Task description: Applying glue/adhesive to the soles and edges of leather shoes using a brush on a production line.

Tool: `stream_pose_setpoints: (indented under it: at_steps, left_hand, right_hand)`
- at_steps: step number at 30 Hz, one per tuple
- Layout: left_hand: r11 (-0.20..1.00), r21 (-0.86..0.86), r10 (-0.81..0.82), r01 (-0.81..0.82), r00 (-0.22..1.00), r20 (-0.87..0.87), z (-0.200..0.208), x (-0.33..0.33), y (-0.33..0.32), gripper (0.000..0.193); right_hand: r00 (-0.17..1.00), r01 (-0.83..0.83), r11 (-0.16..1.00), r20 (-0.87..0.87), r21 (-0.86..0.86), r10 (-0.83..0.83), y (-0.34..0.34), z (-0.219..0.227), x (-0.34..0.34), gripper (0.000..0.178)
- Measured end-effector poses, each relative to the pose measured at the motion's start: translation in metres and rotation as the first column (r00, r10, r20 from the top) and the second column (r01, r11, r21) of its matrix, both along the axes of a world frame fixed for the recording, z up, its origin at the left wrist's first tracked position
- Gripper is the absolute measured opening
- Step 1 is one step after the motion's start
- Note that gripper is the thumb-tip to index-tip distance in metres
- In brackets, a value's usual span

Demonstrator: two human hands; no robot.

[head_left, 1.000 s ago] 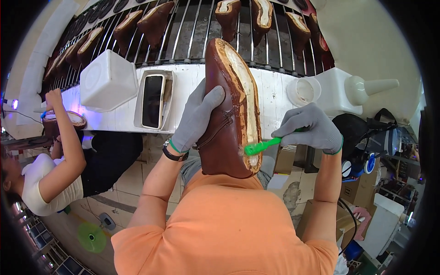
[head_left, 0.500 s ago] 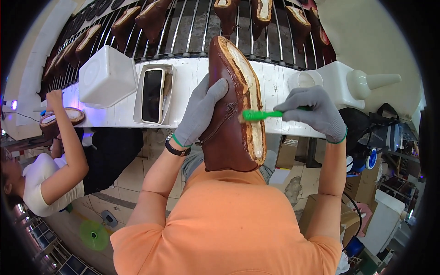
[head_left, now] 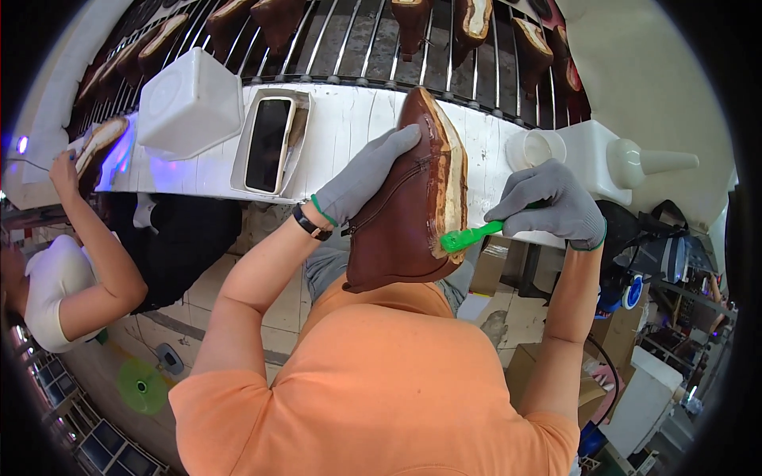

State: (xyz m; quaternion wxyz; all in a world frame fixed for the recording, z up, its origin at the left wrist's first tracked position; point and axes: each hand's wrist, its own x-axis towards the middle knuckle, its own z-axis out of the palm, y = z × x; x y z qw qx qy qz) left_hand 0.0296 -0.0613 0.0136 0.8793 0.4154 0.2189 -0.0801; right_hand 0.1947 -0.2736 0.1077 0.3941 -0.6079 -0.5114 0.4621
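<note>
A dark brown leather boot [head_left: 393, 214] is held up in front of me, its pale, unsoled bottom facing right. My left hand [head_left: 369, 170], in a grey glove, grips it around the upper with the thumb near the toe. In my right hand [head_left: 553, 205], also gloved, is a green-handled brush [head_left: 472, 236]. The brush head touches the edge of the boot's bottom near the heel end. Just beyond my right hand stands a small white cup [head_left: 536, 148]. Parts of the left fingers are hidden behind the boot.
On the white table [head_left: 349, 119] are a white square container [head_left: 190, 103], a phone [head_left: 270, 145] in an open box and a white spouted bottle [head_left: 599, 159]. Behind it, a roller rack [head_left: 349, 40] carries several boots. A co-worker [head_left: 79, 270] handles a shoe at left.
The brush has slid from the middle of the boot's bottom down toward the heel end. The boot has tilted and its toe sits lower. The co-worker's shoe has been raised.
</note>
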Motion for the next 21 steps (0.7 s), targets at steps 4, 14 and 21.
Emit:
stream_pose_setpoints:
  at_steps: [4, 14, 21]
  left_hand:
    - [0.991, -0.104, -0.091, 0.086, 0.995, -0.044, -0.003, 0.0, -0.002, 0.058]
    - [0.953, -0.065, -0.281, 0.295, 0.946, 0.161, 0.014, -0.006, -0.017, 0.046]
    - [0.765, 0.524, -0.495, 0.374, 0.862, 0.108, 0.055, -0.028, -0.04, 0.054]
  right_hand:
    - [0.996, -0.037, 0.999, -0.077, -0.027, 0.035, 0.01, 0.001, 0.005, 0.023]
    - [0.987, -0.151, 0.987, -0.065, -0.058, 0.147, 0.044, 0.001, 0.02, 0.022]
    - [0.981, -0.166, 0.983, -0.113, -0.079, 0.157, 0.057, -0.003, 0.024, 0.021]
